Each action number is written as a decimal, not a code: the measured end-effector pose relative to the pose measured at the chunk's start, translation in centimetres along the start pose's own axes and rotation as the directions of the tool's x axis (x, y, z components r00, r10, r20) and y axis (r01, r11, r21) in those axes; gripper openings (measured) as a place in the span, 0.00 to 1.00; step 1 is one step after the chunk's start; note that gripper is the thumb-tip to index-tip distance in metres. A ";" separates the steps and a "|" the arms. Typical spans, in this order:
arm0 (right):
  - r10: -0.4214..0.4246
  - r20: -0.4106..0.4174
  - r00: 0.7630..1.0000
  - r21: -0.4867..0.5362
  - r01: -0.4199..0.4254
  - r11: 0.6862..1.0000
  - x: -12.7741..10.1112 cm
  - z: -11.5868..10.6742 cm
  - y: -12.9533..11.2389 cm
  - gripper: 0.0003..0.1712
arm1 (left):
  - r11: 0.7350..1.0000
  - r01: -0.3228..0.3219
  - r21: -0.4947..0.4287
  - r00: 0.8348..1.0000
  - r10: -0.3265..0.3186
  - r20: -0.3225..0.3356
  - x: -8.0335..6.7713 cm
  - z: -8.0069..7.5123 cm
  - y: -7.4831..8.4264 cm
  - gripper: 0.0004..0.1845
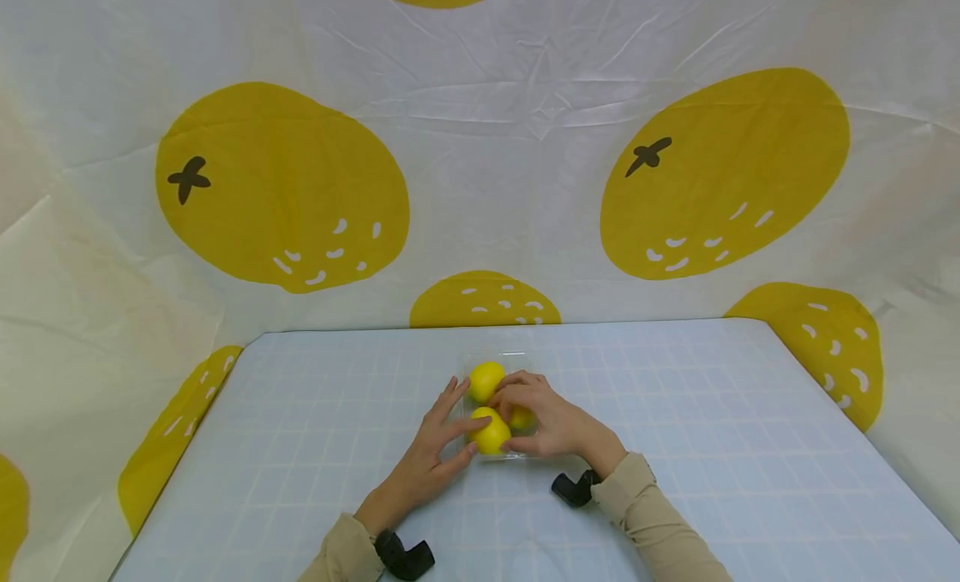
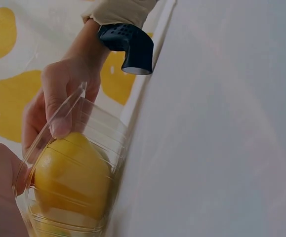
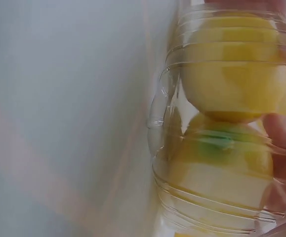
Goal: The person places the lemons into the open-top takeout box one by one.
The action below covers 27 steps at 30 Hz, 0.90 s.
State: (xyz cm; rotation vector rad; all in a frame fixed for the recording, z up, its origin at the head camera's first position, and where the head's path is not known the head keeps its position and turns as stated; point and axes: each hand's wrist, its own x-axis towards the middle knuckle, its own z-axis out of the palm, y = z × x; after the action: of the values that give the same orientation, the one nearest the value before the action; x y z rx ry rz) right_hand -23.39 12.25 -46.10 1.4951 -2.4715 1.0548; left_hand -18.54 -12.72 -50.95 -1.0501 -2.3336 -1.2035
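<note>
Three yellow lemons lie in a clear plastic container (image 1: pixel 517 455) with ridged walls. My right hand (image 1: pixel 551 419) reaches over its right side, thumb and curled fingers around the near lemon (image 1: pixel 489 436). In the left wrist view, its thumb presses on that lemon (image 2: pixel 73 182). My left hand (image 1: pixel 431 449) is at the container's left side. Its fingers are spread, and one fingertip lies on the near lemon. Behind is the far lemon (image 1: pixel 486 382); the right lemon (image 1: pixel 522 417) is partly hidden under my right hand.
A pale blue checked cloth (image 1: pixel 337 415) covers the table. White curtains (image 1: pixel 495 190) printed with large yellow fruit hang behind it and at both sides. Black wrist cameras, one on the left wrist (image 1: pixel 405 555) and one on the right (image 1: pixel 573 488), sit near the tabletop.
</note>
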 end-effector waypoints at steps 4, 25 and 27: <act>-0.054 0.008 0.998 -0.032 0.055 0.998 0.0 0.1 0.1 0.17 | 1.000 0.002 -0.012 1.000 -0.002 0.011 0.0 0.0 0.1 0.21; -0.046 -0.029 0.999 -0.048 0.044 0.998 -0.4 -0.5 -0.2 0.10 | 0.999 0.041 -0.001 0.998 -0.041 0.036 -0.2 0.6 0.0 0.25; -0.024 -0.035 0.999 -0.060 0.022 0.998 -0.4 -1.0 -0.5 0.08 | 0.999 0.047 0.011 0.998 -0.047 0.035 -0.3 0.6 0.0 0.27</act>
State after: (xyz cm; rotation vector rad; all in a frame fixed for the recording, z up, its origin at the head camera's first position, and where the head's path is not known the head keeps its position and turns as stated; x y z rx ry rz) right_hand -23.06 13.01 -45.30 1.4709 -2.4330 0.9867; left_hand -18.31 -12.36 -51.49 -1.0266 -2.4012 -1.1981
